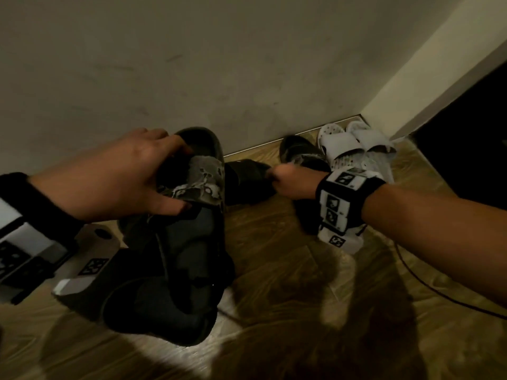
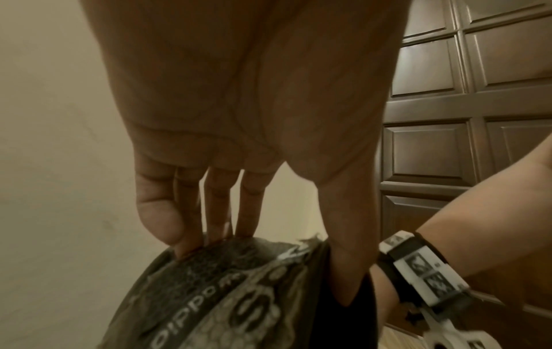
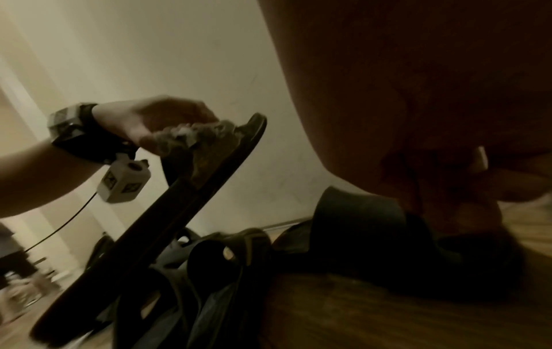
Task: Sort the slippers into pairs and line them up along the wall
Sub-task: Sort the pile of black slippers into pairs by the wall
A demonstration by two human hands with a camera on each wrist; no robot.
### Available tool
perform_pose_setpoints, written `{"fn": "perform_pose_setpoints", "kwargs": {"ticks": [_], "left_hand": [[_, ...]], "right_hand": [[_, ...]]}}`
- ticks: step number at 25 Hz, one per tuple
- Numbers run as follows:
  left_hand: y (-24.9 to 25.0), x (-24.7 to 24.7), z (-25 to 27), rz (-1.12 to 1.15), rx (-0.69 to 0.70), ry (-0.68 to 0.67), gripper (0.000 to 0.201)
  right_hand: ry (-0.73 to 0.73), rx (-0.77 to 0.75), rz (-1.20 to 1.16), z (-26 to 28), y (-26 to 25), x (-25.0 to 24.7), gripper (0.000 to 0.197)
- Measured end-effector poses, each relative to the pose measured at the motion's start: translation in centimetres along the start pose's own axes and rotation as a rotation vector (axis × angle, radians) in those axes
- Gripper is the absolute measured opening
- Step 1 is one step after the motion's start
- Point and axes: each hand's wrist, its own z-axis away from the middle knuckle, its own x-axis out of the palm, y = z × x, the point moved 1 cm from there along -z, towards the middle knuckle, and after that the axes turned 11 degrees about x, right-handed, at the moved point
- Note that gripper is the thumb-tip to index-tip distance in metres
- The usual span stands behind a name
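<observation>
Pile nearest: a heap of dark slippers (image 1: 164,297) lies jumbled on the wooden floor (image 1: 288,270), unsorted.
Left hand: the left hand (image 1: 109,182) has a worn dark slipper (image 1: 197,171) lifted clear of the heap, fingers tucked under the peeling printed strap, thumb pinching it from the near side; the sole hangs tilted, heel down.
Right hand: the right hand (image 1: 288,182) is down at the floor, fingers curled onto the strap of a plain dark slipper (image 1: 247,182) just off the wall.
Along the wall: a second printed dark slipper (image 1: 299,153) sits at the skirting, and past it a white pair (image 1: 356,146) is lined up in the corner.
Step in hand: looks like pairing the darks, with the lifted one a likely match for the printed one at the wall.
Next move calls for: carrying the lifted slipper across, setting it flat beside its mate, toe to the wall, without the frayed strap tearing.
</observation>
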Motion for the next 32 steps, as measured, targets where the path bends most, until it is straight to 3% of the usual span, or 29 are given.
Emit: {"fn": "perform_pose_setpoints", "kwargs": {"ticks": [6,8,11,14,16,20,21,24,25,28,30,32], "left_hand": [[-1.1,-0.8,0.8,0.014,0.015,0.085,0.087],[-0.9,-0.9,-0.1,0.001,0.036,0.13,0.083],[0.0,-0.7,-2.6,0.026,-0.001,0.133,0.084],[1.6,0.9,-6.4,0.044,-0.048,0.09,0.078],[2.6,2.6,-9.7,0.078,-0.108,0.047,0.065],[3.7,6.7,-14.6,0.034,-0.159,-0.026,0.05],[3.8,8.0,-15.4,0.071,-0.162,-0.021,0.054],[4.7,11.1,-16.0,0.292,-0.213,0.074,0.099],[4.8,11.8,-15.7,0.325,-0.237,0.114,0.104],[4.1,13.5,-14.7,0.338,-0.239,0.129,0.07],[3.9,14.3,-13.7,0.352,-0.177,-0.025,0.057],[4.2,14.6,-12.6,0.392,-0.084,-0.134,0.057]], "right_hand": [[-0.186,-0.227,-0.157,1.0,-3.8,2.0,0.058],[-0.143,-0.255,-0.232,1.3,-3.9,1.9,0.05],[0.072,-0.022,-0.167,0.3,-0.7,0.4,0.028],[-0.01,0.242,0.02,-0.6,4.8,-0.1,0.042],[-0.086,0.263,0.078,-0.5,7.2,0.1,0.05],[-0.018,0.241,0.06,0.1,9.3,-0.1,0.057],[-0.007,0.235,0.047,0.1,9.5,-0.4,0.053],[0.003,0.209,0.027,0.0,9.9,-0.9,0.043],[0.025,0.207,0.042,-0.1,9.7,-1.0,0.04],[0.104,0.222,0.119,-0.2,9.0,-0.7,0.037],[0.128,0.228,0.126,-0.3,8.5,-0.5,0.039],[0.111,0.222,0.143,-0.5,8.1,-0.6,0.04]]}}
